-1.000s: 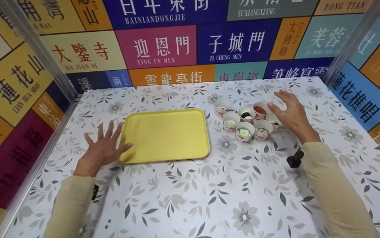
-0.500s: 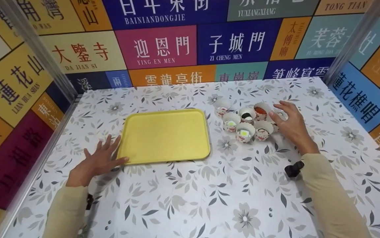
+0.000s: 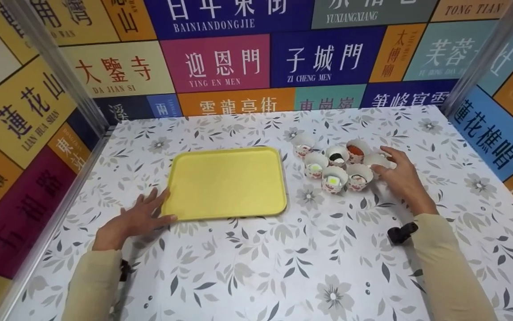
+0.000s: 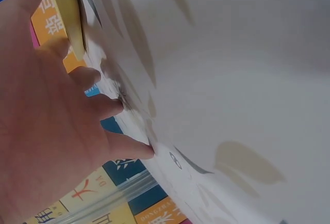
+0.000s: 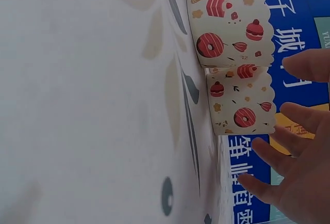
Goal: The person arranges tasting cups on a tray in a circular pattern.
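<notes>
Paper cups: clustered beside tray
Right hand: fingers parted at rightmost cup
Left hand: fingers spread at tray edge
Worktop: floral
Walls: lettered panels

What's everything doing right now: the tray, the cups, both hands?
Yellow rectangular tray: lying flat, right side up.
Seven round white patterned paper cups: upright, some with visible contents.
Left hand: fingers spread, at the tray's left edge.
Right hand: open, beside the rightmost cup.
</notes>
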